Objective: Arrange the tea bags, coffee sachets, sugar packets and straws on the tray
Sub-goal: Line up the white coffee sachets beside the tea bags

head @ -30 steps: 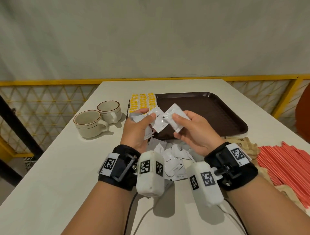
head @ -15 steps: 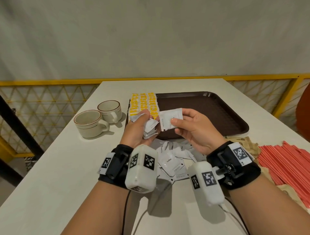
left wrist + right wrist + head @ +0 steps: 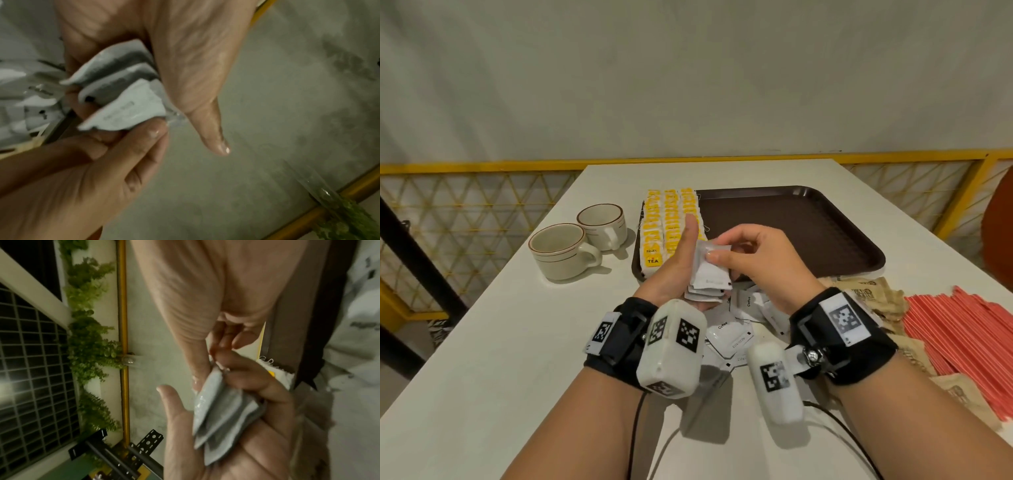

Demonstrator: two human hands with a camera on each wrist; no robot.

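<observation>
My left hand (image 3: 684, 262) holds a stack of white coffee sachets (image 3: 709, 279) over the tray's near left edge, thumb raised. My right hand (image 3: 722, 247) pinches the top sachet against that stack. The left wrist view shows the sachets (image 3: 123, 105) fanned between both hands. In the right wrist view the stack (image 3: 222, 412) lies in the left palm. Yellow tea bags (image 3: 671, 219) lie in rows on the left side of the brown tray (image 3: 808, 233). Loose coffee sachets (image 3: 732, 337) lie on the table under my wrists. Brown sugar packets (image 3: 866, 291) and red straws (image 3: 962, 329) lie to the right.
Two beige cups (image 3: 561, 246) (image 3: 602, 222) stand left of the tray on the white table (image 3: 500, 342). A yellow railing (image 3: 482, 168) runs behind the table. Most of the tray's right part is bare.
My right hand carried its single sachet left and set it on the stack in my left hand. The left thumb lifted off the stack and now points up.
</observation>
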